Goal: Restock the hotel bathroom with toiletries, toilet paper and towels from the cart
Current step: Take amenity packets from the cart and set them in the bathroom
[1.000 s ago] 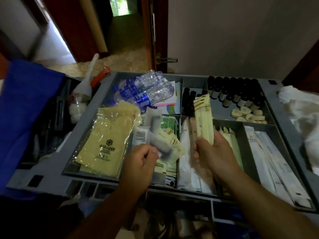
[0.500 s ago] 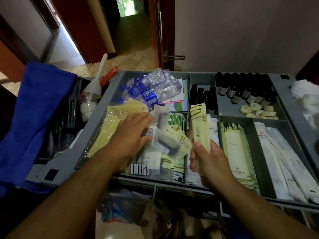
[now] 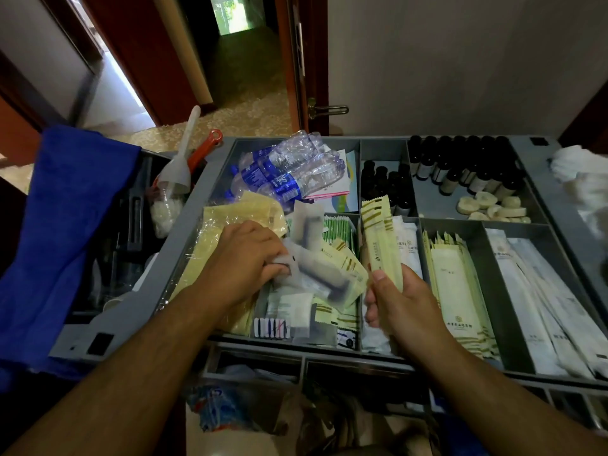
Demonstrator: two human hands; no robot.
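Observation:
The grey cart tray [image 3: 184,225] has several compartments of toiletries. My right hand [image 3: 404,304] grips a bunch of long pale-green sachets [image 3: 380,235] upright above the middle compartments. My left hand [image 3: 245,261] pinches a fan of small translucent and green-striped packets [image 3: 324,268] over the left-middle compartment. Yellow wrapped bags [image 3: 237,215] lie under my left wrist. More long green sachets [image 3: 457,278] and white sachets [image 3: 539,291] fill the compartments to the right.
Water bottles [image 3: 289,169] lie at the tray's back left. Dark mini bottles [image 3: 467,166] and round soaps [image 3: 493,205] sit at the back right. A blue cloth [image 3: 65,225] hangs at the left, white towels [image 3: 585,182] lie at the right. An open doorway [image 3: 237,60] is beyond.
My left hand has moved up and left over the yellow bags with its packets. My right hand keeps the green sachets, shifted slightly. The view has tilted.

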